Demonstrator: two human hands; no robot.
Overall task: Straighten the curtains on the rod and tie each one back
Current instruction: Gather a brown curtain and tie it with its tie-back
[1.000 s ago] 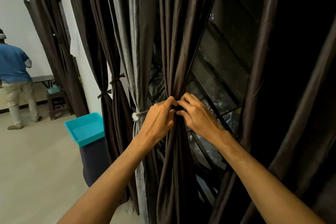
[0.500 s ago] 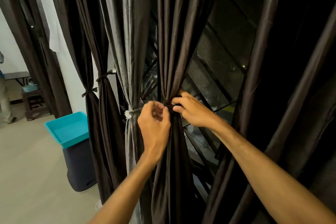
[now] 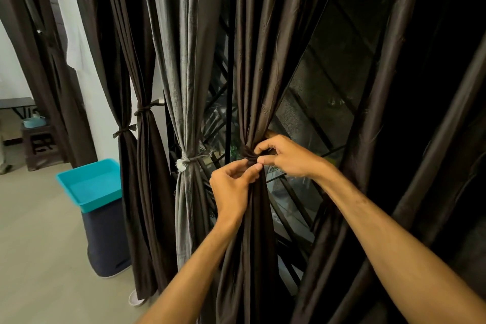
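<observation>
A dark brown curtain (image 3: 252,66) hangs gathered at the middle of the view, cinched by a dark tie-back (image 3: 248,157). My left hand (image 3: 232,187) pinches one end of the tie just below the knot. My right hand (image 3: 286,156) grips the tie from the right, thumb and fingers closed on it. Left of it a grey curtain (image 3: 188,73) is bound by a grey tie with a white end (image 3: 184,163). Two more brown curtains (image 3: 147,166) further left are tied too. A loose brown curtain (image 3: 394,113) hangs at the right.
A turquoise tray (image 3: 89,184) rests on a dark bin (image 3: 107,242) at the left. Behind the curtains is a dark window with diagonal bars (image 3: 323,102). A stool (image 3: 39,144) with a small blue pot stands far left on the pale floor.
The view has swung right, so the person in blue is out of sight. My left hand dropped below the knot and turned palm-in; my right hand stays at the tie.
</observation>
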